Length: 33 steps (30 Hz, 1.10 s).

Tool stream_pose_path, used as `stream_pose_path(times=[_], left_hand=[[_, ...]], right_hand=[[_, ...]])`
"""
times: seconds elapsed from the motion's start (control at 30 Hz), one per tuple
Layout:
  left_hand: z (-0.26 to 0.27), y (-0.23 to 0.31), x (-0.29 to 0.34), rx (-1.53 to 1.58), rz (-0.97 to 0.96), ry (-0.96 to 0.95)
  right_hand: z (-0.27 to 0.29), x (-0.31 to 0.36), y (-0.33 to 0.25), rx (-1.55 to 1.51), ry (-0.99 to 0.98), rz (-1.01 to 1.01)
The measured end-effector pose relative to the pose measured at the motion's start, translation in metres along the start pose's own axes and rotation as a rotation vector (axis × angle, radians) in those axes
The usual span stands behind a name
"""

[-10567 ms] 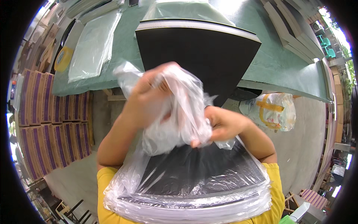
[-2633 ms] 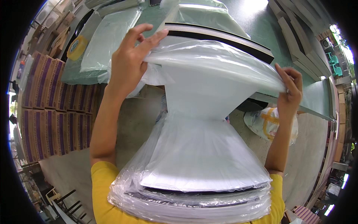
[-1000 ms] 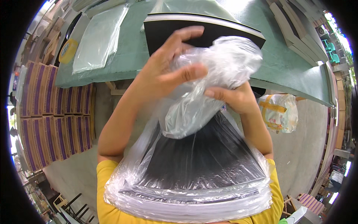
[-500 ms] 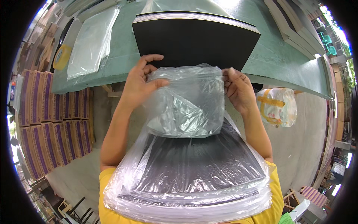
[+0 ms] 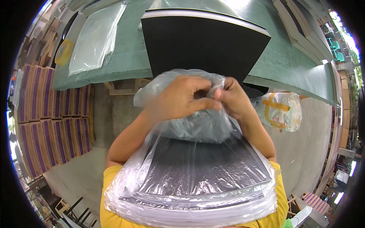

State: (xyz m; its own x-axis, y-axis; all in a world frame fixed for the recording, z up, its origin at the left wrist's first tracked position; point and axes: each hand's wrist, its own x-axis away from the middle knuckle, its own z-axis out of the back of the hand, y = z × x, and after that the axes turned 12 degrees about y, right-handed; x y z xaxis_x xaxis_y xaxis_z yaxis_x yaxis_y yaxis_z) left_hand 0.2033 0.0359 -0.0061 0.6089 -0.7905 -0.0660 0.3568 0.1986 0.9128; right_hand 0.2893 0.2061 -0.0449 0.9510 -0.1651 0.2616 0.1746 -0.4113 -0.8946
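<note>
A crumpled clear plastic bag (image 5: 190,127) hangs in front of my chest. My left hand (image 5: 186,97) reaches across it, thumb and fingers curled together at its upper right edge. Right beside it, my right hand (image 5: 235,98) pinches the gathered plastic at that same edge. Below lies a stack of black sheets (image 5: 201,167) in clear plastic, held against my body; the crumpled plastic overlaps its upper end. Past my hands, a thick black stack with pale layered edges (image 5: 205,41) sits at the table edge, its lower part hidden by the bag and hands.
The green table (image 5: 129,49) carries a pile of flat clear bags (image 5: 97,41), a yellow tape roll (image 5: 64,52) and pale boards (image 5: 300,34). Cardboard cartons (image 5: 53,117) are stacked at the left. A stuffed clear sack with orange tape (image 5: 283,112) rests under the table's right side.
My left hand has moved right across the plastic bag, from its left edge to my right hand. The bag's top is now bunched and its left side bulges outward.
</note>
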Motion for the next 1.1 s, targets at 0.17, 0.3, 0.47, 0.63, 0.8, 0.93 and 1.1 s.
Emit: stream_pose_path(times=[0.17,0.3,0.47,0.63,0.8,0.93,1.1], left_hand=[[-0.001,-0.150,0.061,0.165,0.308,0.000],[0.063,-0.306,0.218,-0.180,0.950,0.572],[0.090,-0.163,0.120,-0.815,-0.067,1.060],[0.032,-0.021,0.030,0.293,0.008,0.437],[0.003,0.010,0.013,0.367,0.046,0.078],[0.023,-0.039,0.025,-0.152,0.012,0.395],[0.071,-0.043,0.031,-0.175,0.108,0.919]], right_hand=[[0.074,0.022,-0.018,-0.667,0.097,0.158],[0.130,0.060,-0.038,-0.617,0.252,0.281],[0.086,0.046,-0.021,0.025,0.186,0.065],[0.009,0.011,-0.004,-0.303,-0.020,-0.213],[-0.017,0.011,-0.007,-0.301,-0.082,-0.188],[0.003,0.019,-0.012,-0.453,-0.143,-0.044],[0.016,0.021,-0.007,0.072,-0.067,0.126]])
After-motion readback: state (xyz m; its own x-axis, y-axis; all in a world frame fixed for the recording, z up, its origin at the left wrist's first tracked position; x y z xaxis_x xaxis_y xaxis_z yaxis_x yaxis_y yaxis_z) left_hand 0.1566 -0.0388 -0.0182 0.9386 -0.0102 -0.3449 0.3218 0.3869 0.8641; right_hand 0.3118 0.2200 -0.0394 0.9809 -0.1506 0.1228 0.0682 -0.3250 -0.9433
